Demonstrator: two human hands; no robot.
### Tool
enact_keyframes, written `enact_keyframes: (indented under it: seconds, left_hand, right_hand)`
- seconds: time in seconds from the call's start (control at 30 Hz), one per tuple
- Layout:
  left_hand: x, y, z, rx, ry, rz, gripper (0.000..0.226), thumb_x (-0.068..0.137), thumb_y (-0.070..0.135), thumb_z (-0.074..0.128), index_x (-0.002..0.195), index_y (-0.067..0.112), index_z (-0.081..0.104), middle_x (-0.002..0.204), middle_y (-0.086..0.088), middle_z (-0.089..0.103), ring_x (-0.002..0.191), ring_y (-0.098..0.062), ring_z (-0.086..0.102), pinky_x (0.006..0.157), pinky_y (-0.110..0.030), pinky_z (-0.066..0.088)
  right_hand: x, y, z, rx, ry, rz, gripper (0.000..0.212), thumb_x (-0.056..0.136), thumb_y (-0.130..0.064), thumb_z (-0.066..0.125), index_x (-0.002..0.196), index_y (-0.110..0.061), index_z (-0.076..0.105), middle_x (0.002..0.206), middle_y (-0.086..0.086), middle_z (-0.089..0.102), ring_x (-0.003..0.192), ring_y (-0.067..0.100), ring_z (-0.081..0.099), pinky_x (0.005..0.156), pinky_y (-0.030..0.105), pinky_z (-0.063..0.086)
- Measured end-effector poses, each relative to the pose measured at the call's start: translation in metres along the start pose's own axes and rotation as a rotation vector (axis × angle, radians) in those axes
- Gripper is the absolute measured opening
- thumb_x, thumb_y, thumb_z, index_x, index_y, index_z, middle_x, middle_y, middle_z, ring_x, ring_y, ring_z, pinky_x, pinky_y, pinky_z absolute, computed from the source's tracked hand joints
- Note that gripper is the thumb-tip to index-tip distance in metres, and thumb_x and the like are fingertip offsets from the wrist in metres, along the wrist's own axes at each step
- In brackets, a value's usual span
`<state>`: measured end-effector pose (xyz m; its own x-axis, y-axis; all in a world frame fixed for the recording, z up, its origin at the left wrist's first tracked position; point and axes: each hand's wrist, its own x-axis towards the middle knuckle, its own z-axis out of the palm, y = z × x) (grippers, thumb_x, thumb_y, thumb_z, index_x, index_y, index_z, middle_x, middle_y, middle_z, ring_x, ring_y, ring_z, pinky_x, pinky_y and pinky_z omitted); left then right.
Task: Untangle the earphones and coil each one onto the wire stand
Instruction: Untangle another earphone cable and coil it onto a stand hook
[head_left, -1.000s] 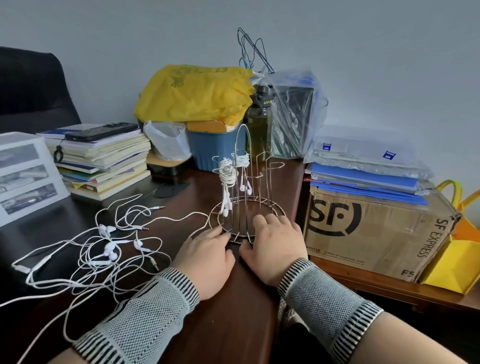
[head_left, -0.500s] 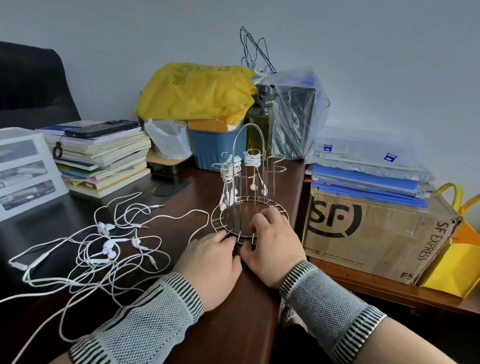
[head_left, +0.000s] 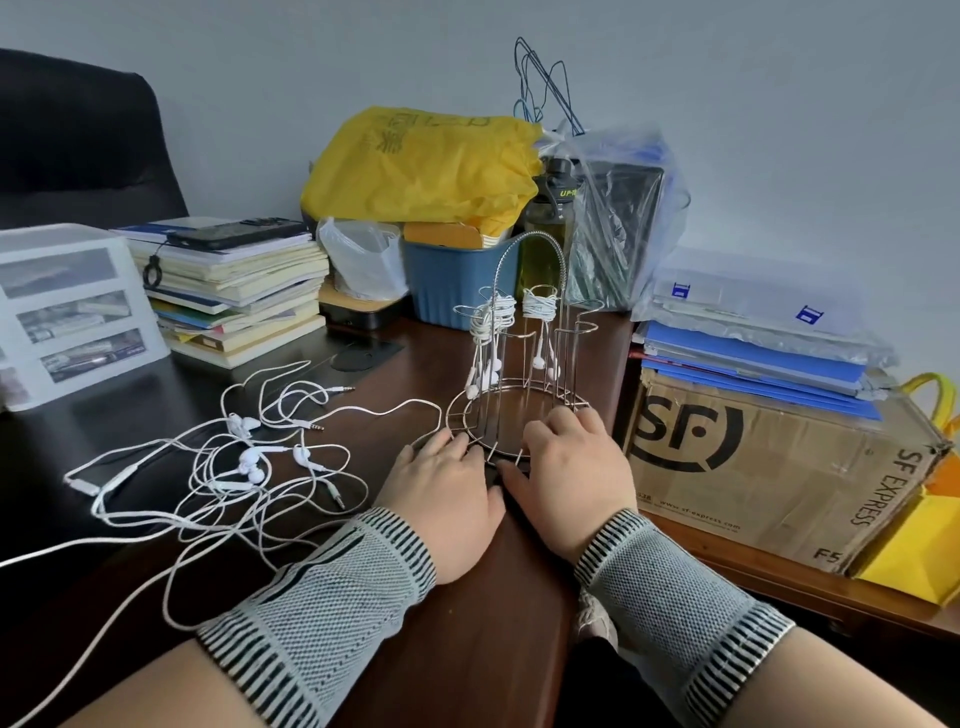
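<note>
- At the near edge of the dark wooden surface (head_left: 467, 649), your left hand (head_left: 447, 499) and right hand (head_left: 571, 483) lay side by side against the base ring of the wire stand (head_left: 511, 415).
- Your left grip was loose: fingers fairly straight, tips touching the ring's near-left rim, curled round nothing.
- Your right grip lay over the ring's near-right rim, fingers bent down onto the wire; whether they hooked the ring or merely pressed on it, I could not tell.
- The stand stood upright, just beside the cardboard box (head_left: 769, 467) on your right.
- Two coiled earphones (head_left: 519, 312) already hung on the stand's upper arms, their buds dangling inside the frame.
- The tangled earphones (head_left: 244, 467) lay spread on the surface to your left, near your left wrist sleeve (head_left: 322, 592), one cord running up toward the stand's base.
- In my judgement you were between coils, steadying or setting the stand, with the task partly done.
- The next move called for your left hand to reach the tangle, pick out a single plug or bud, and draw that cord free without tightening the loops.
- The stand looked light, so keeping one hand on it while winding would have been wise.
</note>
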<state>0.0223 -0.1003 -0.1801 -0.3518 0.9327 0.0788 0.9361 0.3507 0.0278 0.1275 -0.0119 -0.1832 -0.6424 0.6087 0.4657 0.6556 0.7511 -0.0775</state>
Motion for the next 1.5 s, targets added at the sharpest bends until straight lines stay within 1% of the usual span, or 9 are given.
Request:
enact_keyframes:
  seconds: [0.1, 0.2, 0.47, 0.67, 0.87, 0.97, 1.07, 1.23, 1.5]
  left_hand:
    - [-0.004, 0.004, -0.001, 0.022, 0.047, -0.002, 0.046, 0.099, 0.039, 0.033, 0.139, 0.016, 0.042, 0.153, 0.003, 0.034, 0.146, -0.017, 0.016, 0.117, -0.044, 0.017]
    - [-0.011, 0.003, -0.008, 0.051, 0.059, 0.013, 0.042, 0.097, 0.030, 0.038, 0.136, 0.019, 0.046, 0.149, 0.003, 0.039, 0.142, -0.017, 0.025, 0.115, -0.044, 0.026]
    - [-0.034, -0.082, -0.038, -0.096, 0.256, -0.209, 0.025, 0.093, 0.014, 0.049, 0.109, 0.027, 0.063, 0.114, 0.006, 0.062, 0.106, -0.020, 0.060, 0.088, -0.033, 0.046]
    - [-0.046, -0.137, -0.035, -0.085, 0.200, -0.454, 0.027, 0.095, 0.018, 0.049, 0.117, 0.024, 0.064, 0.114, -0.001, 0.067, 0.102, -0.023, 0.061, 0.089, -0.036, 0.050]
    - [-0.042, -0.139, -0.023, -0.203, 0.159, -0.370, 0.032, 0.094, 0.010, 0.051, 0.120, 0.020, 0.066, 0.120, -0.002, 0.067, 0.108, -0.019, 0.061, 0.100, -0.031, 0.045]
    - [-0.042, -0.130, -0.019, -0.407, 0.167, -0.263, 0.040, 0.094, -0.003, 0.045, 0.122, 0.018, 0.065, 0.117, 0.002, 0.068, 0.086, 0.003, 0.059, 0.083, -0.003, 0.037]
    - [-0.042, -0.121, -0.019, -0.525, 0.216, -0.207, 0.044, 0.095, -0.005, 0.040, 0.119, 0.022, 0.064, 0.108, 0.003, 0.070, 0.053, 0.014, 0.053, 0.049, -0.004, 0.038]
    - [-0.045, -0.115, -0.026, -0.460, 0.409, -0.213, 0.033, 0.095, 0.002, 0.047, 0.100, 0.027, 0.067, 0.106, 0.009, 0.063, 0.087, -0.001, 0.059, 0.086, -0.019, 0.044]
    - [-0.049, -0.100, -0.035, -0.321, 0.320, -0.159, 0.015, 0.091, 0.034, 0.055, 0.084, 0.033, 0.068, 0.080, 0.017, 0.061, 0.077, -0.002, 0.058, 0.077, -0.028, 0.048]
  right_hand:
    - [0.000, -0.004, 0.001, -0.008, 0.118, -0.057, 0.025, 0.066, -0.027, 0.079, 0.073, -0.012, 0.061, 0.080, 0.007, 0.059, 0.077, 0.031, 0.056, 0.060, 0.041, 0.053]
    - [0.000, -0.019, 0.002, 0.028, 0.160, -0.167, 0.014, 0.079, -0.022, 0.051, 0.076, -0.012, 0.061, 0.084, 0.008, 0.058, 0.074, 0.030, 0.055, 0.058, 0.043, 0.053]
    - [0.010, -0.094, 0.007, 0.554, 0.016, -0.064, 0.020, 0.085, -0.007, 0.055, 0.101, -0.010, 0.067, 0.105, 0.010, 0.061, 0.097, 0.030, 0.058, 0.083, 0.034, 0.045]
    - [0.025, -0.114, 0.016, 0.324, -0.178, -0.076, 0.030, 0.093, -0.036, 0.053, 0.108, -0.016, 0.069, 0.114, 0.007, 0.063, 0.108, 0.026, 0.053, 0.094, 0.030, 0.038]
    - [0.027, -0.103, 0.019, 0.289, -0.199, 0.028, 0.027, 0.092, -0.030, 0.051, 0.103, -0.013, 0.068, 0.107, 0.009, 0.066, 0.103, 0.029, 0.059, 0.086, 0.031, 0.047]
    - [0.020, -0.084, 0.014, 0.327, -0.140, 0.135, 0.021, 0.090, -0.029, 0.051, 0.094, -0.014, 0.066, 0.100, 0.006, 0.068, 0.097, 0.026, 0.061, 0.081, 0.029, 0.046]
    - [0.013, -0.062, 0.007, 0.481, -0.017, 0.243, 0.014, 0.090, -0.029, 0.054, 0.084, -0.019, 0.061, 0.091, 0.005, 0.070, 0.090, 0.026, 0.063, 0.077, 0.028, 0.044]
    - [0.009, -0.050, 0.007, 0.808, 0.146, 0.298, 0.014, 0.093, -0.024, 0.056, 0.081, -0.018, 0.057, 0.076, 0.001, 0.070, 0.074, 0.021, 0.066, 0.077, 0.035, 0.051]
    - [0.008, -0.041, 0.009, 1.114, 0.318, 0.440, 0.019, 0.094, -0.018, 0.054, 0.076, -0.020, 0.052, 0.066, -0.001, 0.060, 0.057, 0.013, 0.052, 0.063, 0.032, 0.048]
